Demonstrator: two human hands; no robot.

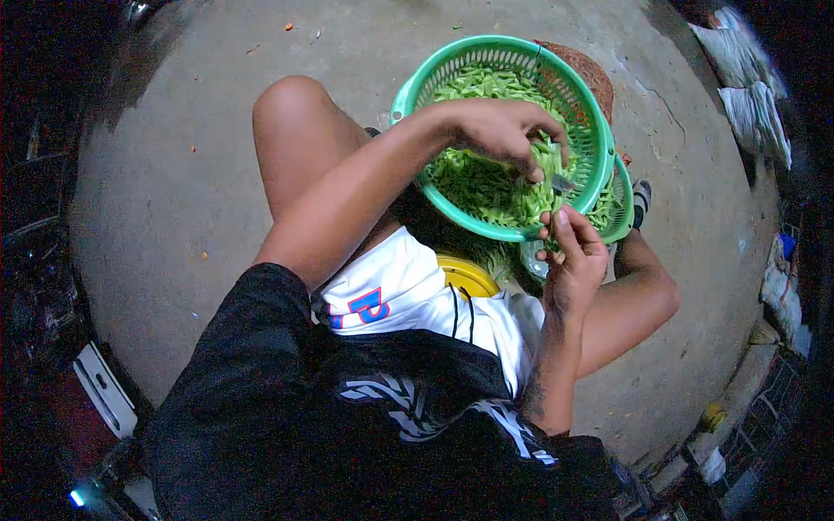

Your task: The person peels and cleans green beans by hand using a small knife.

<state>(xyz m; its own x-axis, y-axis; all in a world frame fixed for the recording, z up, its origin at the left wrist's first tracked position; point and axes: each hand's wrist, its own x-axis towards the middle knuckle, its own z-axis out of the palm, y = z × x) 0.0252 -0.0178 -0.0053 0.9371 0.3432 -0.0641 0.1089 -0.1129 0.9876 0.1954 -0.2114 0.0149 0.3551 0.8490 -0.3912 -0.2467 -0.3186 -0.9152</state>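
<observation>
A green plastic basket (601,165) holds many cut green vegetable pieces (486,84). My left hand (508,135) reaches over it from the left, fingers curled round a few pale green strips (546,158). Just below those strips a small shiny metal blade (563,182) shows; which hand holds it is unclear. At the basket's near rim is my right hand (575,247), thumb and fingers pinched together. Bits of green and something dark show at its fingertips, too small to tell apart.
A second green basket (624,204) with green pieces sits partly under the first. Beyond is a reddish-brown mesh sack (586,74). Something yellow (467,276) lies between my legs. White sacks (754,122) stand at the right, and orange scraps dot the concrete floor (182,226).
</observation>
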